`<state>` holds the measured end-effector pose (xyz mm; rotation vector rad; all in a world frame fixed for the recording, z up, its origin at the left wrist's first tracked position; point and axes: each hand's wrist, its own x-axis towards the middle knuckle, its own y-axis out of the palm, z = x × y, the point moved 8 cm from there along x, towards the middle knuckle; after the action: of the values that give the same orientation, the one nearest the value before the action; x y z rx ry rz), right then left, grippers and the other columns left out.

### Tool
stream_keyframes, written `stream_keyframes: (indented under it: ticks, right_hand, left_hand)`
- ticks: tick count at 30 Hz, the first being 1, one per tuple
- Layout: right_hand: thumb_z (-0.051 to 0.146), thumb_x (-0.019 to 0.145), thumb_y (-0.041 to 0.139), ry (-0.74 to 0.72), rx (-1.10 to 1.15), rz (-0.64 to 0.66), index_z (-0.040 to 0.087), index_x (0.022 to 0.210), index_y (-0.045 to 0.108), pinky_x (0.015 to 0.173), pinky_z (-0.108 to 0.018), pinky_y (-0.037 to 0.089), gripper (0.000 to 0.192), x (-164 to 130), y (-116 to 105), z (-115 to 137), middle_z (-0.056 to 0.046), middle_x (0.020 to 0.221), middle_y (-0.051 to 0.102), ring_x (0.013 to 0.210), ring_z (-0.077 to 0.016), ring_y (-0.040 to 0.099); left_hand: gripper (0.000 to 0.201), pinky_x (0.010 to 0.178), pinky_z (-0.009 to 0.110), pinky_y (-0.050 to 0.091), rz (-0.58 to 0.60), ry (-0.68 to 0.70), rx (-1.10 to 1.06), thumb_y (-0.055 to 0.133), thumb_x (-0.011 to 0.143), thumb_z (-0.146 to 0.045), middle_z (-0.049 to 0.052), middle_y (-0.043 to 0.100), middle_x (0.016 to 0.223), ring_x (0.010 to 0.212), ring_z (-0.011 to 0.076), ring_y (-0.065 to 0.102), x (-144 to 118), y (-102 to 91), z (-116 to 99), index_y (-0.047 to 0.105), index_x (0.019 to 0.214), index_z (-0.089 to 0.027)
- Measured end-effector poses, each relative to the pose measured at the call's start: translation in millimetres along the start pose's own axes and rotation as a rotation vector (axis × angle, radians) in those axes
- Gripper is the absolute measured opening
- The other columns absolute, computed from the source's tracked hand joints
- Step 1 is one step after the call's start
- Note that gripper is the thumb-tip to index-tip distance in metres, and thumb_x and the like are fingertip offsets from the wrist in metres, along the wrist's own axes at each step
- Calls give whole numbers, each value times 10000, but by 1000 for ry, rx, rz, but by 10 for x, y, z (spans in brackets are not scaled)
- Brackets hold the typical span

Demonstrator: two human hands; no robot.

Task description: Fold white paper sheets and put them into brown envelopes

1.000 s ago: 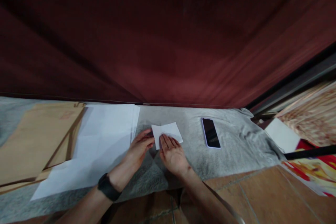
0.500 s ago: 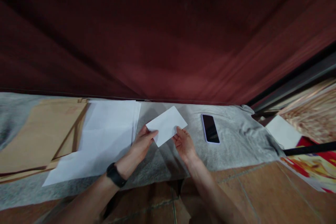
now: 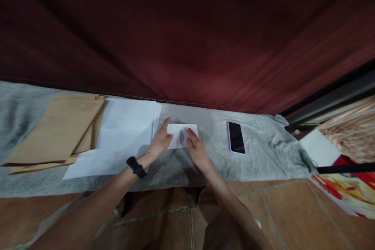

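Note:
A small white piece of folded-looking paper [image 3: 175,131] lies flat on the grey cloth [image 3: 211,125] in front of me. My left hand [image 3: 159,140] is at its left edge, thumb and index finger spread, the thumb over the paper. The other fingers of that hand are partly hidden. Over the paper's right part is my right hand [image 3: 197,150], its fingers stretched out; a shadow falls beneath them. Whether these fingertips press on the paper or hover just above it, I cannot tell. A black watch [image 3: 136,167] is on my left wrist.
Left of my hands lie large white sheets [image 3: 125,129], beside brown paper envelopes [image 3: 55,133]. A phone [image 3: 236,137] with a light purple case rests to the right. Dark red fabric [image 3: 181,58] hangs behind the cloth. A colourful printed box or bag [image 3: 348,191] is at far right.
The small paper has gone from being held tilted in both hands to lying flat and straight on the cloth. Both hands have loosened their grip, fingers now extended. The view has shifted slightly.

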<state>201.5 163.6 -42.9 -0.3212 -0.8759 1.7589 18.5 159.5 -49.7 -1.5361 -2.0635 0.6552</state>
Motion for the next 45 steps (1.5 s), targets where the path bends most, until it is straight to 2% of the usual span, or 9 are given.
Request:
stream_keyframes:
  ticks: [3, 7, 10, 13, 16, 22, 27, 35, 45]
  right_hand:
    - [303, 1054, 369, -108, -290, 95, 157, 1510, 475, 1241, -431, 311, 490, -89, 212, 161, -93, 1607, 417, 1497, -219, 368]
    - [323, 1067, 373, -128, -474, 88, 174, 1556, 406, 1246, -457, 270, 512, -133, 265, 166, -90, 1634, 365, 1516, -244, 325]
    - [281, 1061, 364, -154, -540, 76, 160, 1572, 371, 1250, -452, 244, 526, -155, 295, 130, -99, 1647, 335, 1525, -244, 305]
    - [208, 1024, 382, -196, -589, 97, 107, 1579, 338, 1260, -433, 211, 566, -198, 349, 87, -116, 1654, 316, 1541, -237, 258]
    - [199, 1002, 404, -217, -630, 123, 100, 1584, 323, 1263, -456, 190, 595, -231, 364, 49, -128, 1662, 293, 1553, -252, 217]
    - [218, 1039, 334, -172, -671, 196, 149, 1592, 322, 1255, -499, 172, 558, -193, 285, -16, -105, 1684, 229, 1561, -271, 185]
    - [292, 1065, 275, -68, -634, 141, 96, 1593, 302, 1245, -483, 210, 563, -130, 112, -146, -132, 1664, 283, 1541, -267, 244]
    - [341, 1067, 277, -41, -596, 72, 89, 1582, 323, 1234, -493, 229, 575, -128, -26, -284, -164, 1635, 342, 1521, -273, 292]
    - [307, 1053, 292, 40, -549, 101, 93, 1566, 363, 1228, -521, 245, 560, -85, -130, -402, -154, 1637, 340, 1529, -292, 282]
  left_hand:
    - [812, 1054, 419, 514, 18, 15, 92, 510, 830, -94, 166, 598, 1427, 1217, 286, 642, -42, -6, -93, 244, 1597, -115]
    - [658, 1155, 495, 415, -62, 170, 279, 462, 898, -115, 201, 448, 1556, 1415, 329, 468, -151, -31, -312, 359, 1548, -108]
    - [548, 1222, 511, 318, -25, 324, 391, 411, 998, -262, 186, 310, 1648, 1532, 324, 274, -316, 157, -463, 401, 1522, -105]
    - [597, 1244, 474, 289, 96, 412, 449, 347, 1040, -400, 163, 354, 1634, 1540, 266, 270, -501, 429, -539, 334, 1562, -111]
    - [661, 1264, 457, 240, 120, 404, 508, 309, 1048, -478, 174, 349, 1633, 1542, 256, 264, -597, 519, -542, 301, 1575, -80]
    - [692, 1280, 455, 184, 157, 439, 591, 295, 1050, -510, 170, 293, 1655, 1555, 263, 217, -655, 496, -489, 300, 1577, -61]
    - [661, 1281, 468, 168, 143, 469, 621, 332, 1045, -494, 159, 301, 1654, 1558, 267, 207, -720, 460, -474, 338, 1567, -88]
    - [678, 1272, 471, 208, 114, 447, 619, 385, 1027, -488, 178, 307, 1649, 1555, 277, 216, -751, 383, -361, 336, 1563, -77]
    - [668, 1252, 485, 271, 29, 423, 606, 399, 1016, -434, 222, 340, 1622, 1537, 299, 268, -753, 217, -233, 353, 1539, -20]
